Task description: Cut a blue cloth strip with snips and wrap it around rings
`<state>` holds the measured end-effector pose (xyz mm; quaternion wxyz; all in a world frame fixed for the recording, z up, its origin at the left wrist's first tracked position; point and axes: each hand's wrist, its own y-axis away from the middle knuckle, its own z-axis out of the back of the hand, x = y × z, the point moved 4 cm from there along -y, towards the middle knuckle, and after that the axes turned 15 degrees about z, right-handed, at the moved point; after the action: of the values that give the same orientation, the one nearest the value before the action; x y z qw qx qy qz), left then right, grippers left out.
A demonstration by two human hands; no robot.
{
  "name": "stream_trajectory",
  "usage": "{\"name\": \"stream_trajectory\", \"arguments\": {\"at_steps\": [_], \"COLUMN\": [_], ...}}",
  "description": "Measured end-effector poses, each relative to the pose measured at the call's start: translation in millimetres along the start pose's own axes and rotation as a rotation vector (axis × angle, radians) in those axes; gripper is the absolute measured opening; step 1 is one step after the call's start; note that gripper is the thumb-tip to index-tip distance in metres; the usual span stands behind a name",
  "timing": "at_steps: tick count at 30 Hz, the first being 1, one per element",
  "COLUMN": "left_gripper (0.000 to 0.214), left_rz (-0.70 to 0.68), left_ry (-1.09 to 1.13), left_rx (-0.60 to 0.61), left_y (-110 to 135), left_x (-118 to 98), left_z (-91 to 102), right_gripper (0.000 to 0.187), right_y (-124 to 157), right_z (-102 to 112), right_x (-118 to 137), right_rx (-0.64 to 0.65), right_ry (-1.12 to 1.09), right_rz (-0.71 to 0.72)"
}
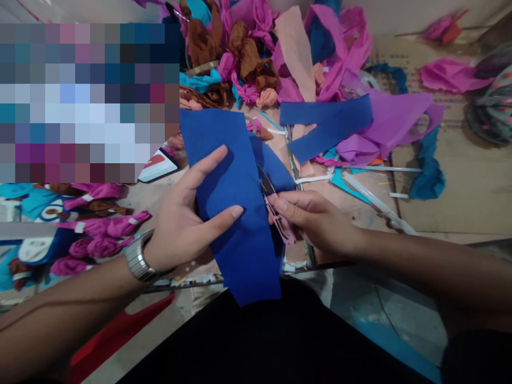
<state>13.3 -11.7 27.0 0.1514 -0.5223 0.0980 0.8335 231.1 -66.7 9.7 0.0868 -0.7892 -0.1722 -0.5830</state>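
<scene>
The left hand (184,224) grips a sheet of dark blue paper (244,250), thumb lying across its face and fingers spread along its near edge, with a metal wristwatch (138,261) on the wrist. The right hand (316,218) is closed around the pink handles of a pair of scissors (267,186), whose blades bite into the sheet's edge just beside that hand. The sheet lies between the two hands and hangs down past them over a dark lap (260,346). Beyond the right hand's knuckles lies a loose blue strip (328,125), and a purple sheet (392,120) overlaps its far end. White sticks (376,200) lie just outward of the right hand, and a crumpled teal piece (428,170) sits further out. Straight ahead of both hands a heap of crumpled paper (248,58) in pink, brown and teal crowds the far side. Outward of the left hand lie rolled pink bundles (100,226), and a red scrap (116,336) shows beneath the left forearm. Nothing lies between the hands and the sheet. The work surface (152,194) is pale, pinkish and strewn with offcuts; flat cardboard (460,181) covers it far out past the right hand. The area beyond the left hand is blurred out, and little of the room can be made out.
</scene>
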Motion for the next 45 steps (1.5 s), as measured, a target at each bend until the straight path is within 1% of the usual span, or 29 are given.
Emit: {"name": "stream_trajectory", "arguments": {"at_steps": [5, 9, 16, 20, 25, 29, 36, 42, 45], "left_gripper": [0.093, 0.093, 0.09, 0.089, 0.087, 0.089, 0.086, 0.085, 0.089], "left_rz": [-0.042, -0.074, -0.024, -0.031, 0.032, 0.037, 0.067, 0.047, 0.012], "left_ry": [-0.029, -0.071, -0.011, -0.028, -0.081, -0.067, -0.055, -0.064, -0.049], "left_rx": [0.015, 0.014, 0.024, 0.019, 0.03, 0.032, 0.04, 0.04, 0.03], "left_y": [0.8, 1.0, 2.1, 2.0, 2.4, 3.6, 4.6, 5.1, 4.8], "left_x": [-1.9, -4.5, -6.3, -7.7, -7.9, -8.9, -7.6, -7.5, -7.2], "left_z": [-1.6, -1.1, -3.3, -3.7, -4.1, -4.9, -6.6, -5.9, -4.2], "right_gripper": [0.047, 0.049, 0.048, 0.048, 0.05, 0.05, 0.048, 0.048, 0.05], "right_y": [-1.7, -2.8, -2.9, -2.9, -2.3, -1.9, -1.8, -1.4, -1.2], "right_z": [1.2, 2.1, 1.1, 0.2, -1.5, -2.5, -1.9, -0.9, -0.4], "right_x": [-3.0, -4.3, -4.2, -4.8, -5.4, -6.2, -10.2, -10.3, -8.8], "right_rx": [0.024, 0.024, -0.002, 0.007, 0.022, 0.037, 0.025, 0.023, 0.016], "right_ry": [-0.026, -0.072, -0.127, -0.133, -0.133, -0.121, -0.125, -0.096, -0.085], "right_rz": [-0.033, -0.099, -0.137, -0.12, -0.132, -0.136, -0.11, -0.094, -0.087]}}
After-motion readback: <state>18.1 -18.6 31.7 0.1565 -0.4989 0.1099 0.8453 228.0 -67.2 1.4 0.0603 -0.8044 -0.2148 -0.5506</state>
